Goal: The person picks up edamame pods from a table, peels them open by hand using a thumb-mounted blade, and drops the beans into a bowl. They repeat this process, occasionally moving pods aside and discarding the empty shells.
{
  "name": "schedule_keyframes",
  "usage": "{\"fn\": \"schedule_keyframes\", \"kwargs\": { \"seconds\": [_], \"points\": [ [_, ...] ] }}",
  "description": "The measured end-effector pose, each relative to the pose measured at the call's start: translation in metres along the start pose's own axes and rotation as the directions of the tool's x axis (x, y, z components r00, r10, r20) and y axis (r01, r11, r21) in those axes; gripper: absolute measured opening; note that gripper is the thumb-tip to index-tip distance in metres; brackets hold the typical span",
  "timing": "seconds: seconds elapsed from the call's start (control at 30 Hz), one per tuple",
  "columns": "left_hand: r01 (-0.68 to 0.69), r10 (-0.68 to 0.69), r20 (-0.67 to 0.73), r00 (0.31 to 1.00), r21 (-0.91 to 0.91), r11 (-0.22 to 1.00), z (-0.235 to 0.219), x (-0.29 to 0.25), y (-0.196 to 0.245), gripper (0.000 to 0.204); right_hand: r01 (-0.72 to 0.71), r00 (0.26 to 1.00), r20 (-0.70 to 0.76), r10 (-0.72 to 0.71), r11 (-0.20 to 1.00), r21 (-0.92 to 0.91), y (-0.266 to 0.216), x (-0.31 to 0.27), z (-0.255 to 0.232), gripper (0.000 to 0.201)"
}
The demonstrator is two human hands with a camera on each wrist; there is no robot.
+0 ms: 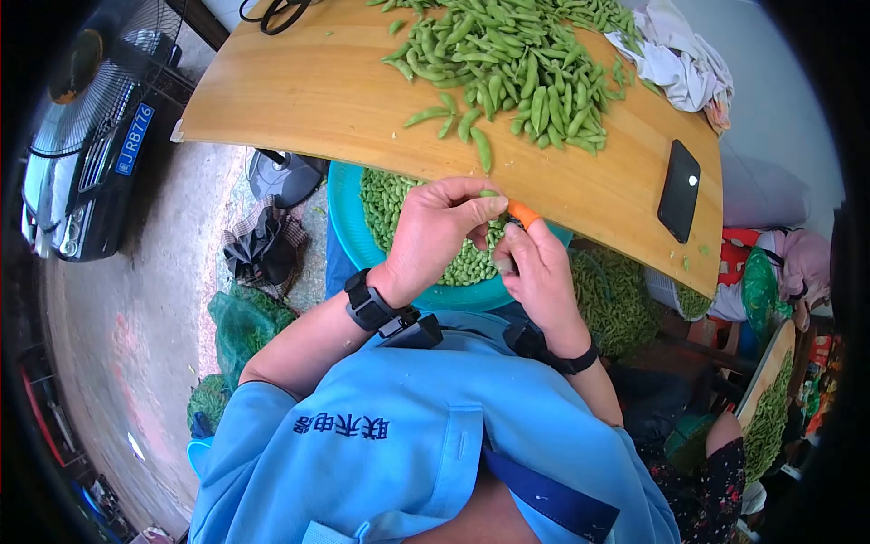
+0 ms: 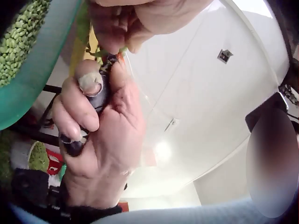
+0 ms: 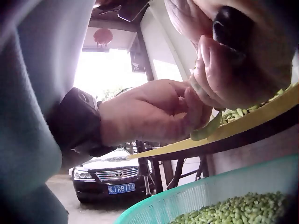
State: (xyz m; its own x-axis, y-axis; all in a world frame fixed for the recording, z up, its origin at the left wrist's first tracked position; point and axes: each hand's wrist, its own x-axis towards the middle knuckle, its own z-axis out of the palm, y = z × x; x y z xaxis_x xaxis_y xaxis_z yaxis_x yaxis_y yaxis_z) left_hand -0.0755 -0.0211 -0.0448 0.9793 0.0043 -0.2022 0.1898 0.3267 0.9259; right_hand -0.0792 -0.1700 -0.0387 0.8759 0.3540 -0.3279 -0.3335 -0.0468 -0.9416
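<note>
Grip of the left hand (image 1: 433, 228): thumb and fingers pressed together, pinching a green, slender bean pod (image 1: 489, 193), part of which shows at the fingertips. Right hand (image 1: 542, 272) stands just beside it, its fingers curled round a black elongated handheld tool (image 2: 99, 99), the upper end of which points toward the pinched pod. A pale wrapping (image 2: 91, 83) covers the tip of the right thumb. At the right index finger shows a bright orange piece (image 1: 523, 214) — whether finger cover or part of the tool, cannot be determined.

Directly below the grip sits a round teal plastic basin (image 1: 343, 213) with perforated sides, holding a quantity of loose, pale-green shelled beans (image 1: 469, 265). Beyond the grip lies a yellow-brown wooden tabletop (image 1: 290, 82), its near edge close to the fingers; on it, ahead of the hands, rests a large heap of green unshelled pods (image 1: 517, 63), with several strays nearer the grip.

Right of the grip, on the same tabletop, lies a black rectangular phone (image 1: 680, 190); farther ahead, at the far right, a crumpled white cloth (image 1: 681, 59). Below and right of the grip, under the table edge, is a further mass of green pods (image 1: 616, 304). Well apart to the left stand a round wire-caged fan (image 1: 86, 82) and a dark car (image 1: 100, 195) with a blue plate.
</note>
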Motion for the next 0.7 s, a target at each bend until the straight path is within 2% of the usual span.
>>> {"fn": "schedule_keyframes", "kwargs": {
  "seconds": [0.07, 0.17, 0.2, 0.23, 0.27, 0.3, 0.33, 0.4, 0.43, 0.47, 0.5, 0.53, 0.57, 0.6, 0.63, 0.7],
  "points": [
    [-0.015, 0.016, -0.017, 1.0, 0.067, 0.998, 0.002, -0.002, -0.001, 0.013, 0.165, 0.982, -0.047, -0.18, 0.958, -0.236, 0.008, 0.005, 0.001, 0.027],
    [-0.068, 0.072, -0.048, 0.996, 0.078, 0.995, 0.0, -0.002, -0.005, 0.012, 0.218, 0.97, -0.048, -0.239, 0.938, -0.27, 0.014, 0.007, 0.0, 0.021],
    [-0.009, 0.007, 0.045, 0.999, 0.048, 0.999, -0.008, 0.001, -0.003, 0.013, 0.219, 0.969, -0.05, -0.24, 0.938, -0.268, 0.009, 0.005, -0.005, 0.021],
    [0.052, -0.055, 0.139, 0.989, 0.024, 0.998, -0.016, 0.003, -0.001, 0.013, 0.028, 0.996, 0.083, -0.029, 1.0, 0.015, -0.001, 0.002, -0.014, 0.018],
    [0.051, -0.054, 0.138, 0.989, 0.026, 0.998, -0.021, 0.005, 0.001, 0.013, -0.211, 0.953, 0.269, 0.139, 0.942, 0.261, -0.008, -0.001, -0.02, 0.017],
    [0.153, -0.126, 0.261, 0.957, -0.089, 0.984, -0.026, 0.006, 0.003, 0.014, -0.289, 0.927, 0.343, 0.154, 0.876, 0.386, -0.01, -0.003, -0.022, 0.016],
    [0.265, -0.176, 0.388, 0.905, -0.188, 0.946, -0.029, 0.007, 0.004, 0.014, -0.288, 0.927, 0.343, 0.153, 0.876, 0.387, -0.009, -0.003, -0.022, 0.016],
    [0.257, -0.157, 0.433, 0.888, -0.183, 0.949, -0.025, 0.01, 0.003, 0.018, -0.332, 0.903, 0.415, 0.111, 0.794, 0.509, -0.009, -0.001, -0.024, 0.015],
    [0.217, -0.159, 0.313, 0.936, -0.162, 0.963, -0.017, 0.009, 0.003, 0.018, -0.282, 0.939, 0.316, 0.139, 0.837, 0.47, -0.013, 0.0, -0.021, 0.016],
    [0.178, -0.151, 0.186, 0.971, -0.135, 0.975, -0.01, 0.009, 0.002, 0.019, -0.276, 0.939, 0.317, 0.132, 0.839, 0.47, -0.01, 0.002, -0.015, 0.016],
    [0.133, -0.126, 0.148, 0.981, -0.04, 0.99, -0.003, 0.006, 0.003, 0.02, 0.102, 0.992, 0.073, -0.103, 0.995, 0.023, -0.001, 0.003, -0.008, 0.017],
    [0.132, -0.125, 0.148, 0.981, -0.037, 0.991, 0.001, 0.005, 0.002, 0.02, 0.352, 0.908, -0.03, -0.419, 0.798, -0.489, 0.004, 0.002, -0.003, 0.018],
    [0.099, -0.107, 0.103, 0.989, 0.083, 0.992, 0.004, 0.004, 0.001, 0.022, 0.329, 0.897, 0.0, -0.443, 0.667, -0.668, 0.004, -0.001, -0.002, 0.02],
    [0.069, -0.082, 0.058, 0.995, 0.201, 0.977, 0.006, 0.003, 0.001, 0.025, 0.332, 0.896, 0.002, -0.444, 0.667, -0.667, 0.008, -0.001, -0.001, 0.02],
    [0.054, -0.077, 0.06, 0.995, 0.31, 0.949, 0.008, 0.003, 0.003, 0.021, 0.347, 0.892, -0.023, -0.451, 0.716, -0.607, 0.015, 0.001, -0.001, 0.019],
    [0.051, -0.084, 0.101, 0.991, 0.293, 0.955, 0.007, -0.002, 0.003, 0.019, 0.363, 0.889, -0.044, -0.457, 0.759, -0.541, 0.013, 0.001, -0.004, 0.019]
  ]
}}
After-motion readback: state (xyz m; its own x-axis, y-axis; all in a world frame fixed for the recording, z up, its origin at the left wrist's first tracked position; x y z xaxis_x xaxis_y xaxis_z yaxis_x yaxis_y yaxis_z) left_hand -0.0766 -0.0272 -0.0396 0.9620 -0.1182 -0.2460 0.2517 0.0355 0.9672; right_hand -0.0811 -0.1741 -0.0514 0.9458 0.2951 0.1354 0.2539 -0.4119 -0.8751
